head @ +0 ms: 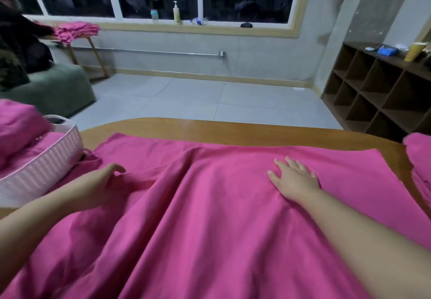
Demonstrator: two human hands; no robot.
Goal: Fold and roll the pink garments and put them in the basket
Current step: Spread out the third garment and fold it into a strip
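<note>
pink garment [210, 217] spread wide over the wooden table [210, 129], covering most of the near surface and running off the bottom edge of view. long creases fan from the near side toward the far hem; far hem lies a little short of the table's far edge, bare wood showing beyond it.

left hand [102, 182] on the left part of the cloth, near the basket. fingers curled, thumb and fingertips pinching up a small fold of the fabric; a ridge of cloth runs away from the pinch to the right.

right hand [293, 179] on the right part of the cloth, well apart from the left. palm down, fingers straight and spread, pressing flat on the fabric. nothing held in it.

white woven basket [44, 161] at the table's left edge, just beside the left hand, its corner touching the garment's edge. rolled pink pieces [18, 128] already sit in it, one bulging above the rim.

more pink cloth [419, 166] stacked at the table's right edge, apart from the right hand.

background: another pink heap [77, 30] on a small stand by the window, dark cubby shelf [377, 96] at right, green seat [51, 86] at left.
</note>
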